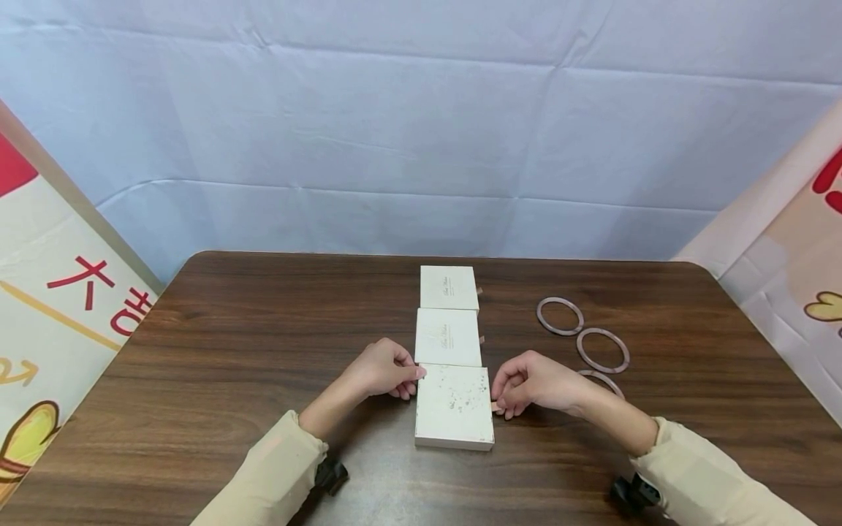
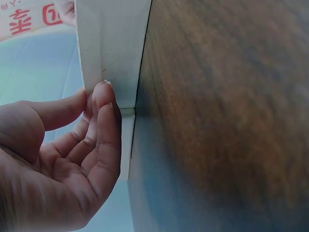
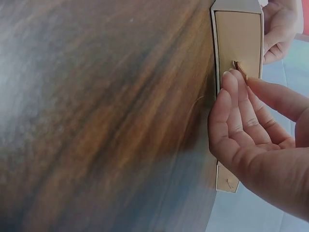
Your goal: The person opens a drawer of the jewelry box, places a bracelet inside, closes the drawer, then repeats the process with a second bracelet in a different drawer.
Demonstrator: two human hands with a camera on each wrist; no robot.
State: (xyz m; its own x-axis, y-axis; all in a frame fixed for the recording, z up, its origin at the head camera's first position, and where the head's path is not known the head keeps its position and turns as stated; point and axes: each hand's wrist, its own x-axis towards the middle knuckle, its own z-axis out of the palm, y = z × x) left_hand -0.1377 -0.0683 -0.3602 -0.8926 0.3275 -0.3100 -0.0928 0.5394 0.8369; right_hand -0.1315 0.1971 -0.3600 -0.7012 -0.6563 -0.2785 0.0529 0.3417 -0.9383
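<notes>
Near drawer box (image 1: 454, 424): lying flat on the bench (image 1: 263, 307), lining up w/ two other white boxes (image 1: 448, 337) beyond it.
L hand (image 1: 384, 369): gripping the far-left edge, thumb on top, fingers against the side.
R hand (image 1: 539, 380): pinching the ribbon tab (image 3: 241, 70) btwn thumb & fingertips.
Handling: looking light & stiff to me, prob. cardboard, maybe a bit slippery; corners prob. risking dents if squeezed.
Hold: sides prob. suiting a light brace; tab looking thin & soft, so prob. needing a gentle, straight pull.
</notes>
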